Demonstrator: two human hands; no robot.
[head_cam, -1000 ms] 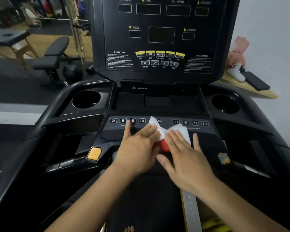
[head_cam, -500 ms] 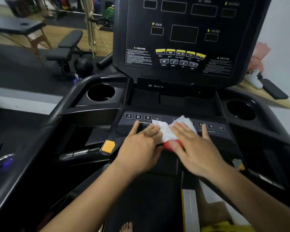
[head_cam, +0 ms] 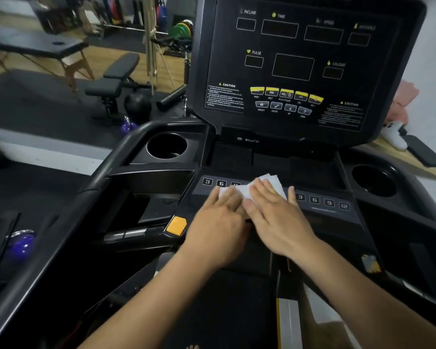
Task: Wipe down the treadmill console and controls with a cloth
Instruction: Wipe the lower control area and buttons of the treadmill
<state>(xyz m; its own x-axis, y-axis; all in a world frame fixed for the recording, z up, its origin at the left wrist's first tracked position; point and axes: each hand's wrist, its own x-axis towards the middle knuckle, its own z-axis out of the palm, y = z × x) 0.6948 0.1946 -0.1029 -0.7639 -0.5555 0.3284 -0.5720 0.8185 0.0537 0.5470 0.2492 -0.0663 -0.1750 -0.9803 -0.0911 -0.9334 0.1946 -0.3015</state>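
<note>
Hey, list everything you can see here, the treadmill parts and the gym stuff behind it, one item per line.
console: one, black, upright at top centre
yellow buttons: five, yellow, row low on the console
control strip: one, dark grey, below the console
number keys: six readable, black with white digits, on the strip either side of the cloth
cloth: one, white, on the strip under both hands
cup holders: two, black, left and right of the strip
orange tab: one, orange, left of the hands
weight bench: one, black, left background
kettlebell: one, black, beside the bench
massage table: one, black top, wooden legs, far left
left hand: flat on the cloth
right hand: flat on the cloth
</note>
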